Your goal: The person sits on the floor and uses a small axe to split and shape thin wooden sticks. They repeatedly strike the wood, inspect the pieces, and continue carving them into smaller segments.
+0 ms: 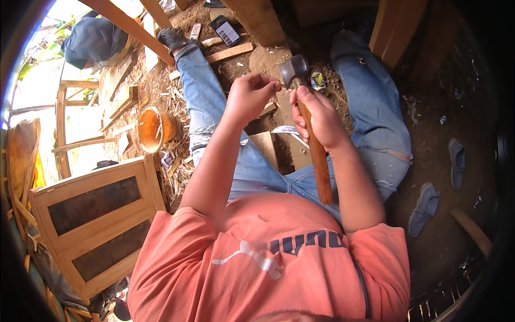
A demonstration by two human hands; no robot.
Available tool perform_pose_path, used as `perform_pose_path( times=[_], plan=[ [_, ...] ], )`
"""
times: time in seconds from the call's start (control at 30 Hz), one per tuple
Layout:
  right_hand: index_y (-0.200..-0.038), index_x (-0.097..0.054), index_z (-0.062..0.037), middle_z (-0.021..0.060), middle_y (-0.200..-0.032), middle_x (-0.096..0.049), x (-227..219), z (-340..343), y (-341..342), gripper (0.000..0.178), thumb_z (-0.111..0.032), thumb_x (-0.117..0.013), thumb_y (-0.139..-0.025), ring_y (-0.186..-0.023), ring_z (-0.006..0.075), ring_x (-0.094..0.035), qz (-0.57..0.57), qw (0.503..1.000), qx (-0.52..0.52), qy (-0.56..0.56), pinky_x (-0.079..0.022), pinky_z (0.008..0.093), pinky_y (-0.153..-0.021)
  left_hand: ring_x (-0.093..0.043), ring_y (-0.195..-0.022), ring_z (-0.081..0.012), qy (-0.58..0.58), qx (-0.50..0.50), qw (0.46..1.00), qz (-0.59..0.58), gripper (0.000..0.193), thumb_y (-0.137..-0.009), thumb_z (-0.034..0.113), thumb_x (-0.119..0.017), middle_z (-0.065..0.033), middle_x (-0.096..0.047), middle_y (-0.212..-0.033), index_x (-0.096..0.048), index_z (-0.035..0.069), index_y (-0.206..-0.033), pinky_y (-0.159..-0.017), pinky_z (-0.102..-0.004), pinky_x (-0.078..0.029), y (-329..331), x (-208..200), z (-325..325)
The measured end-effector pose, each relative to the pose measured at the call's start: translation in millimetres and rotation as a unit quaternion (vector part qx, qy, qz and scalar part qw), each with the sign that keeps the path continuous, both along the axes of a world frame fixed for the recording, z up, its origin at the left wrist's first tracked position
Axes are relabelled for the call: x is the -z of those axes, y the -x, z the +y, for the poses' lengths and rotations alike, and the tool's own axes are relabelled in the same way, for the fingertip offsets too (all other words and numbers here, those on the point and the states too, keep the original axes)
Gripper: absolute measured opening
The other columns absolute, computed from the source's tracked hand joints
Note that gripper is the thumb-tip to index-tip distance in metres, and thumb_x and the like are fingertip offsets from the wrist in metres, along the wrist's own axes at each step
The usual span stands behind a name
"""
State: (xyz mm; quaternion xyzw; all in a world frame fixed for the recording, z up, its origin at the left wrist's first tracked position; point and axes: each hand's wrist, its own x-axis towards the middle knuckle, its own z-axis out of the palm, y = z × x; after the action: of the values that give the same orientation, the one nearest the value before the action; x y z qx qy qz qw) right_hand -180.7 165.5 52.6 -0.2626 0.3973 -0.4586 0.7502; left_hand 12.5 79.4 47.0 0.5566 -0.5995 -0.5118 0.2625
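Note:
My right hand [321, 119] is wrapped round the wooden handle of a hammer [320, 170], just below its dark metal head. The head points up and away from me, and the handle hangs back toward my lap. To the left of the hammer head, my left hand [251, 96] is raised with thumb and forefinger pinched together. Whatever is between those fingertips, if anything, is too small to make out. Below both hands, between my legs, lies a piece of wood [299, 152] with a pale curved object [287, 130] by it.
Wood shavings and offcuts litter the ground around an orange bucket [154, 130] on the left. A panelled wooden frame [102, 189] leans nearer me. A phone [225, 31] lies far ahead, two slippers [424, 208] on the right. Another person [96, 40] bends over at the far left.

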Motion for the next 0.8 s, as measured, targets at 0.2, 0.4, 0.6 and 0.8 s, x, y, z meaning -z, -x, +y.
perform_pose_path(
  times=[0.2, 0.4, 0.6, 0.8],
  plan=[
    [-0.106, -0.056, -0.0118, -0.0015, -0.067, -0.047, 16, -7, 1, 0.038, -0.047, -0.045, -0.115, -0.046, 0.0081, -0.043, 0.028, 0.999, -0.003, -0.027, -0.039, 0.0256, -0.043, -0.066, -0.081, -0.0058, -0.004, 0.012, 1.0, -0.024, 0.02, -0.095, 0.015, -0.079, -0.0038, -0.078, -0.088, -0.078, -0.004, -0.102, -0.075, -0.0265, -0.054, 4, -7, -3],
    [-0.102, -0.056, -0.0103, -0.0018, -0.067, -0.049, 18, -10, 1, 0.038, -0.045, -0.047, -0.114, -0.047, 0.0093, -0.047, 0.03, 0.999, -0.01, -0.039, -0.041, 0.0276, -0.043, -0.066, -0.08, -0.0058, -0.028, 0.006, 0.998, -0.055, 0.02, -0.095, 0.016, -0.079, -0.0042, -0.078, -0.087, -0.078, -0.004, -0.102, -0.074, -0.0263, -0.054, 11, -17, -1],
    [-0.105, -0.057, -0.0096, -0.0005, -0.067, -0.049, -2, -7, 11, 0.037, -0.044, -0.046, -0.115, -0.047, 0.0097, -0.046, -0.037, 0.999, 0.008, -0.005, -0.041, 0.0273, -0.044, -0.071, -0.092, -0.0098, -0.046, 0.02, 0.999, -0.016, 0.023, -0.095, 0.02, -0.081, -0.0043, -0.078, -0.096, -0.077, -0.001, -0.106, -0.086, -0.0273, -0.056, 3, -4, -8],
    [-0.104, -0.057, -0.0092, 0.0, -0.068, -0.05, -8, -4, 8, 0.038, -0.044, -0.045, -0.115, -0.048, 0.0095, -0.046, -0.036, 0.999, 0.006, -0.006, -0.041, 0.0269, -0.045, -0.072, -0.091, -0.0107, -0.052, 0.016, 0.998, -0.025, 0.023, -0.096, 0.02, -0.08, -0.0052, -0.078, -0.097, -0.077, -0.001, -0.106, -0.085, -0.0278, -0.057, 4, -4, -5]
  ],
)
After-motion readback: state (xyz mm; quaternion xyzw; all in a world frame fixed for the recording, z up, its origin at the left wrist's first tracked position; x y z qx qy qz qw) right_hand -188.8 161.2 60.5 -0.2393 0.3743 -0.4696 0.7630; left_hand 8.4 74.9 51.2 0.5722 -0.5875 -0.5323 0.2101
